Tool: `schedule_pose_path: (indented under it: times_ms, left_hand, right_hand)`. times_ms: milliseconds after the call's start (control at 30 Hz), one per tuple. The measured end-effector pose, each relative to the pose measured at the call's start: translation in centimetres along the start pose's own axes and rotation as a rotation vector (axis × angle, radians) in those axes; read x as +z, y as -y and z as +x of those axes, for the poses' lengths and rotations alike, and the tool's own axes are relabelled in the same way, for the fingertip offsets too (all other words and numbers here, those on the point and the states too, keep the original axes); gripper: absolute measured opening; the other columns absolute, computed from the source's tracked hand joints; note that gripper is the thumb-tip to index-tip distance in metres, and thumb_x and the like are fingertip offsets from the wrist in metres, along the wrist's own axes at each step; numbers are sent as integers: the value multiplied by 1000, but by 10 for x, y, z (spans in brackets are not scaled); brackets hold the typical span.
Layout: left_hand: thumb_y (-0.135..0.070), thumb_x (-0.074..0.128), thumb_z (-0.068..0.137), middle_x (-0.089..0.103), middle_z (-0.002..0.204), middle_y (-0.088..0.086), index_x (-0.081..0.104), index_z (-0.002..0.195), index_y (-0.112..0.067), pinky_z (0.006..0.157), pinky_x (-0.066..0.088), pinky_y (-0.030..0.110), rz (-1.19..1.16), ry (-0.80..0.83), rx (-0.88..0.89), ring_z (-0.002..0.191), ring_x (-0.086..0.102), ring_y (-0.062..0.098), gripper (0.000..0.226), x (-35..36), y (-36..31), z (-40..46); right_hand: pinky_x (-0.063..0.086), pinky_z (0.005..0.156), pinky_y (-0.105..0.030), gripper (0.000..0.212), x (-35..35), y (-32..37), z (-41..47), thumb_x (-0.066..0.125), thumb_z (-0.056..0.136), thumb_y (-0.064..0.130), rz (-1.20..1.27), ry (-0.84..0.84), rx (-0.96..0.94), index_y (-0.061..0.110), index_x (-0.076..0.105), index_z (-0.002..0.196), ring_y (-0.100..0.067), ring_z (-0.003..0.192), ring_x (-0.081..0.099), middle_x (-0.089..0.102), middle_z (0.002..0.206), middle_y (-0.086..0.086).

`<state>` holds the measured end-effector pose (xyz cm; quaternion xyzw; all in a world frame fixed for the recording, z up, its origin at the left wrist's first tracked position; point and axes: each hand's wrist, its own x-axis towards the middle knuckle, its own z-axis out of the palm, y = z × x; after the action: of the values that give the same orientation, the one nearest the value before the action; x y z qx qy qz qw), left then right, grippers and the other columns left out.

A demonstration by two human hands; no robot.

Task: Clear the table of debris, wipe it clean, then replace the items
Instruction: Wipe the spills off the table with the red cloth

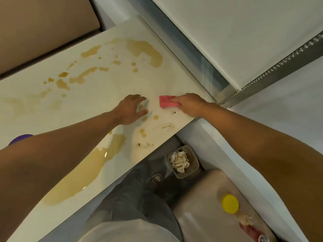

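At the near right corner of the desk (108, 41), my right hand (189, 104) pinches a pink cloth (167, 103) flat against the top, fingers curled over its near edge. My left hand (132, 109) rests beside it with fingers spread and relaxed, gripping nothing.

Risks, as I judge them:
- Large tan puddle (75, 177) sits close to the front edge, approx. under my left forearm. A sweep toward me would likely push liquid off onto my trousers or the floor.
- Left forearm hangs over the wet area; lowering it would smear the spill.
- One small cloth vs. many puddles: it may saturate and spread the liquid instead of lifting it.
- Dark crumbs (145, 145) near the edge may drag into streaks if wiped wet.

Materials:
- Desk: smooth, pale, glossy, rectangular; liquid beads in irregular blobs w/ highlights.
- Cloth: soft, roughly square, matte.
- Bin (182, 161) on the floor: grey, square, holding crumpled white paper.
- Yellow lid (229, 203): round, flat, on a beige surface at right.
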<state>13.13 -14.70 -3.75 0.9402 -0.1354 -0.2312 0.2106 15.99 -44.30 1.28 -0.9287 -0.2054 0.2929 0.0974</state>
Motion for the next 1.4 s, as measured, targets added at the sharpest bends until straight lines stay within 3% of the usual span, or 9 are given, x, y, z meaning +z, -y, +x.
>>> schedule_pose_path:
  times_ms: [233, 367, 533, 700, 800, 1000, 1167, 1300, 1400]
  left_hand:
    - [-82, 23, 79, 34, 159, 6, 44, 149, -26, 116, 30, 52, 74, -18, 5, 144, 31, 31, 92, 11, -4, -3]
    - [-78, 27, 83, 27, 164, 7, 42, 151, -25, 123, 20, 50, 23, 6, 10, 151, 21, 30, 88, 8, -5, -6]
    - [-65, 44, 95, 30, 164, 8, 41, 152, -25, 122, 22, 51, -21, -24, 10, 152, 22, 30, 70, 8, 3, -11]
    - [-80, 25, 82, 33, 161, 6, 42, 151, -28, 119, 26, 51, 18, -27, -16, 148, 25, 31, 88, 7, 6, -23]
    - [-79, 22, 81, 35, 157, 6, 44, 148, -27, 115, 27, 50, 67, -59, -2, 143, 28, 30, 88, 13, 11, -33]
    - [-77, 24, 86, 30, 159, 7, 37, 151, -25, 115, 23, 52, 78, -99, -21, 146, 22, 31, 85, 29, 29, -56]
    - [-78, 23, 84, 26, 162, 8, 31, 155, -23, 117, 20, 52, 54, -102, -59, 149, 18, 32, 90, 29, 32, -71]
    - [-78, 22, 82, 23, 164, 7, 29, 157, -22, 118, 19, 52, 34, -108, -101, 150, 16, 31, 95, 24, 31, -77]
    - [-76, 27, 84, 18, 167, 7, 27, 159, -21, 120, 15, 51, 28, -95, -126, 153, 12, 30, 93, 24, 33, -79]
  right_hand:
    - [42, 67, -32, 14, 12, -6, -41, 52, 105, 24, 108, 184, -45, 17, 64, 108, -25, 84, 61, 65, 90, 1]
    - [40, 61, -31, 28, -2, -14, -41, 62, 100, 32, 335, -15, 84, 9, 61, 84, -18, 70, 56, 62, 79, -3]
    - [42, 62, -31, 19, -21, -13, -22, 61, 100, 29, 168, -254, 98, 15, 60, 113, -23, 81, 62, 66, 92, -5]
    - [50, 81, -34, 42, -6, 0, -22, 48, 105, 37, -23, -19, 71, 43, 47, 147, -28, 92, 60, 65, 114, -4]
    - [49, 86, -33, 42, 11, -3, -35, 50, 105, 25, -67, 83, -29, 35, 54, 146, -31, 102, 62, 65, 129, -11]
    - [50, 70, -34, 20, -1, -26, -66, 53, 105, 23, -97, 264, -76, 28, 71, 102, -2, 68, 58, 61, 67, 16]
    - [47, 70, -15, 27, -21, -27, -52, 49, 104, 10, 93, -77, -8, 22, 69, 118, -8, 85, 69, 68, 94, 22]
    - [39, 99, -6, 46, 7, -4, -44, 46, 108, 17, 83, -83, -111, 39, 51, 148, 6, 117, 55, 51, 141, 29]
    - [35, 108, -22, 45, 38, -6, -51, 45, 108, 17, -55, -23, -146, 28, 48, 151, -21, 137, 49, 44, 156, 7]
